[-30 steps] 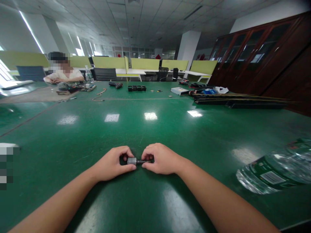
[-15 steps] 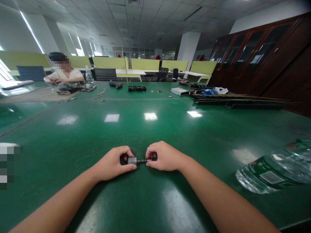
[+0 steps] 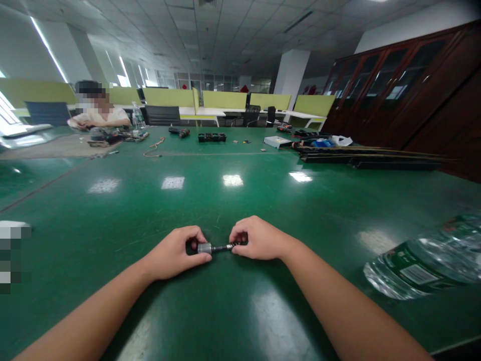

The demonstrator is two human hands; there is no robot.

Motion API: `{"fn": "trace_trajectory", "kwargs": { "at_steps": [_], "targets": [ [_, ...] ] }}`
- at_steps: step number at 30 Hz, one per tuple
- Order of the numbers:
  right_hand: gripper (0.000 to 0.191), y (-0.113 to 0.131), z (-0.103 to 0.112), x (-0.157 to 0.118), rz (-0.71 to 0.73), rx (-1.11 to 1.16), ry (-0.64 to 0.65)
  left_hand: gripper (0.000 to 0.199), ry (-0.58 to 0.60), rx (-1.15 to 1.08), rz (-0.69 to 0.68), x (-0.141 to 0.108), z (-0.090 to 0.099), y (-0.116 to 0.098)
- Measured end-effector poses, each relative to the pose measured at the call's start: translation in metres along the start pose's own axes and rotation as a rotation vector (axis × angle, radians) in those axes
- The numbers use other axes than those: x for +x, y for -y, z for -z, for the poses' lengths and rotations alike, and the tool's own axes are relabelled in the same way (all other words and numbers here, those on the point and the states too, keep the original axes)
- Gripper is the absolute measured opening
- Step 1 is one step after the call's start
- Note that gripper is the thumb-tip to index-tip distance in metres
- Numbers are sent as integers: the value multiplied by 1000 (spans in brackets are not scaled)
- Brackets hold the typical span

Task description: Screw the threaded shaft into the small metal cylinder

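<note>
My left hand (image 3: 176, 253) is closed around a short grey metal cylinder (image 3: 205, 248), thumb in front and fingers behind. A thin dark shaft (image 3: 220, 248) sticks out of the cylinder to the right, with a brighter, ridged section towards its tip. Thumb and fingertips of my right hand (image 3: 259, 239) pinch that tip end, which they partly cover. Both hands stay low over the green tabletop (image 3: 210, 205), and the piece lies nearly level between them.
A large clear water bottle (image 3: 421, 265) lies on its side at the right. Far back are a power drill (image 3: 179, 132), a black block (image 3: 212, 137), a silver box (image 3: 277, 142) and long dark bars (image 3: 368, 156). Another person (image 3: 101, 115) sits at the far left.
My right hand has shifted slightly right and away from me along the shaft, so more of the tip shows. The left hand and the cylinder have stayed in place.
</note>
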State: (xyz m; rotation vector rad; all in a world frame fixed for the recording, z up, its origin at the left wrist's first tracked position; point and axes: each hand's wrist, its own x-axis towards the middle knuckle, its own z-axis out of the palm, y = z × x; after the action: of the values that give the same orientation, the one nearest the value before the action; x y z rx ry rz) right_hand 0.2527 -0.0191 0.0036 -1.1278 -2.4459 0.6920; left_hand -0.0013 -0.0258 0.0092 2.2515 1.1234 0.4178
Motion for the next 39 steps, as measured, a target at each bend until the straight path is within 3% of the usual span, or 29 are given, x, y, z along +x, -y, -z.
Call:
{"fn": "trace_trajectory", "kwargs": {
  "at_steps": [11,26,33,39],
  "targets": [
    [14,-9,10,0,-48,-2,24,25,-3,1,27,-1,0,1],
    [15,-3,1,1,-5,38,45,24,-9,-1,8,0,-1,1],
    [23,14,-17,9,19,51,-104,24,-27,32,6,0,-2,2],
    [25,12,-8,5,37,71,-8,24,-23,29,2,0,-2,3]
  ]
}}
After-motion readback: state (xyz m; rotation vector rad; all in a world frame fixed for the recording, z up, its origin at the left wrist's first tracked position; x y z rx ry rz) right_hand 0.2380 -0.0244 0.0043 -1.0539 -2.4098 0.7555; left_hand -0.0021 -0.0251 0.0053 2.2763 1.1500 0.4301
